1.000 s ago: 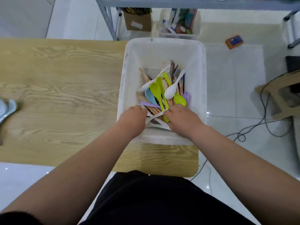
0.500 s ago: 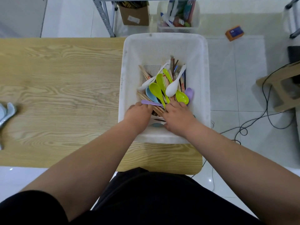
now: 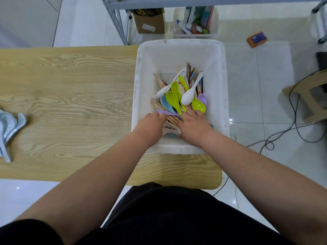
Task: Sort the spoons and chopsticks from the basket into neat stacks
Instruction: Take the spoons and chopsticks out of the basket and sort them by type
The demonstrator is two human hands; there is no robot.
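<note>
Left hand and right hand, fingers curled downward, rested among the mixed spoons and chopsticks in the white basket at the right end of the table; whether either gripped anything was hidden.

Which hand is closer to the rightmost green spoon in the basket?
Right. The right hand almost touches the green spoon from the near side; the left hand is further left, across the chopsticks.

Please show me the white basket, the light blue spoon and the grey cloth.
white basket [image 3: 180, 44]: head view, far rim.
light blue spoon [image 3: 165, 103]: head view, its bowl.
grey cloth [image 3: 10, 123]: head view, its middle.
</note>
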